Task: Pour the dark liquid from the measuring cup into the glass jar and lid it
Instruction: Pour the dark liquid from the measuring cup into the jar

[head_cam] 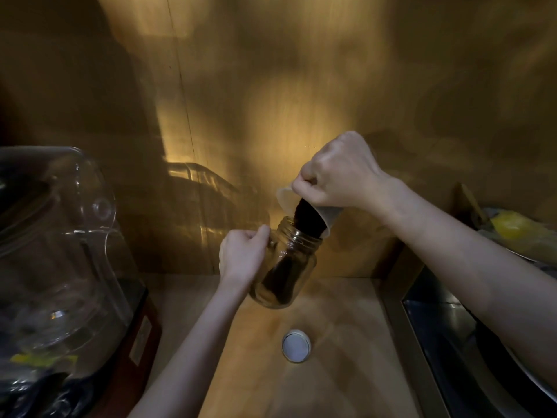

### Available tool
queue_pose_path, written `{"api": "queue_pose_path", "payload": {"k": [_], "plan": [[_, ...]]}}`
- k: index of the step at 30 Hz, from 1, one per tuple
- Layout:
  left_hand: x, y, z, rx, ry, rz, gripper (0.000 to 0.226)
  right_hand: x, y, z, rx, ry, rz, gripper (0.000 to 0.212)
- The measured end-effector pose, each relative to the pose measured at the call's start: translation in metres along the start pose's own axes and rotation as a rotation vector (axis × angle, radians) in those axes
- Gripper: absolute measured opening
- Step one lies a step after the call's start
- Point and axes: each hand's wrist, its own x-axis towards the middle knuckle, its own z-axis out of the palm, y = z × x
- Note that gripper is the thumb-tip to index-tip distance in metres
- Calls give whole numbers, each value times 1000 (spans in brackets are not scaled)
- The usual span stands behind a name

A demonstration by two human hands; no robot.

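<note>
My left hand [242, 254] grips the clear glass jar [297, 263] by its left side and holds it tilted, lifted above the wooden counter [340, 372]. My right hand [337, 173] holds the translucent measuring cup [327, 218] tipped over the jar's mouth. Dark liquid [307, 217] runs from the cup into the jar and collects in its lower part. The jar's round lid [296, 345] lies flat on the counter below, apart from both hands.
A large clear plastic blender cover on a dark red base [60, 251] stands at the left. A metal sink [470, 351] lies at the right, with a yellow item in a bowl [512, 227] behind it. A wooden wall [271, 86] closes the back.
</note>
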Motion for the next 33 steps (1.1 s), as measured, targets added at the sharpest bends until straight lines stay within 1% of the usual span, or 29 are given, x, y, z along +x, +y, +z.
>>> {"api": "queue_pose_path", "payload": {"k": [8,14,21,33], "plan": [[-1,-1,4,-28,8,-42,45,2,0,-1,14,24,4,36],[0,-3,8,-102,22,-73,47,3,4,0,22,36,-5,37],[1,-6,8,-190,-44,-100,45,5,6,2,50,41,-46,40],[7,-10,8,-179,-36,-139,39,13,5,5,33,49,-106,39]]}}
